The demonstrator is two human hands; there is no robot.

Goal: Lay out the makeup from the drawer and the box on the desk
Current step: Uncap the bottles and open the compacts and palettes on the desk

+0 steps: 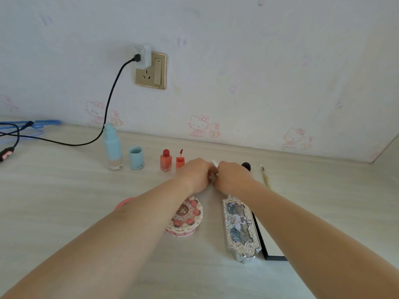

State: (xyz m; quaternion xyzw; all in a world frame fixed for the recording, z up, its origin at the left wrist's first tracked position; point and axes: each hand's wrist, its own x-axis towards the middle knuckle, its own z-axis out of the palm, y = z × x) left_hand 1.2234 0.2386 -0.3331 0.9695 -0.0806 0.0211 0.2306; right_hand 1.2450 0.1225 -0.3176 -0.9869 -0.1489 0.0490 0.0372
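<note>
- Makeup stick, slim and white (214, 163): pinched between both hands at mid-surface; only its tip shows above the knuckles.
- Left hand (195, 174) and right hand (234, 176): fingers curled round the stick, hands touching.
- Behind the left hand: red bottle (165, 160), its wand cap (180, 159), blue tube (113, 147), blue cap (136, 158).
- Under the forearms: round cake-shaped compact (187, 216), ornate embossed silver palette (240, 228).
- Right of the hands: dark brush head (246, 166), thin yellow brush (265, 176).
- Surface (64, 201): pale wood grain.
</note>
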